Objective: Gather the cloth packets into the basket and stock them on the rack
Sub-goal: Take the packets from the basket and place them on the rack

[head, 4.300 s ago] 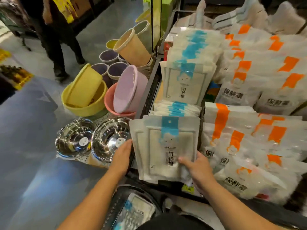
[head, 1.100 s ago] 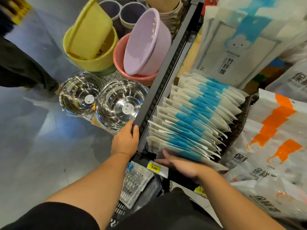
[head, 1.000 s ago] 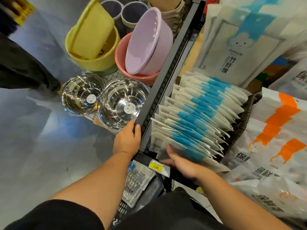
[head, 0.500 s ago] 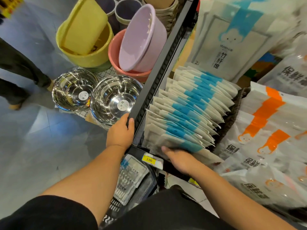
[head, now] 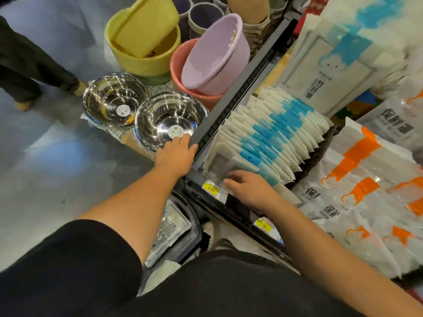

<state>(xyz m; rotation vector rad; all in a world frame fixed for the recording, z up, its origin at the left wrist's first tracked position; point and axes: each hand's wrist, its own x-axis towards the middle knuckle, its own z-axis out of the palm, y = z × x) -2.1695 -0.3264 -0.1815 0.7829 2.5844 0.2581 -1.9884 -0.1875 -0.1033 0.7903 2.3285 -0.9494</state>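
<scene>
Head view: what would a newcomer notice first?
A fanned row of blue-striped cloth packets fills the rack at centre, with the right hand touching the front packet. Left of the rack sit two shiny steel bowls, the left hand beside the nearer one. Orange-striped bags pile up at right.

Steel bowls (head: pixel 169 124), stacked plastic basins (head: pixel 142 42)
</scene>
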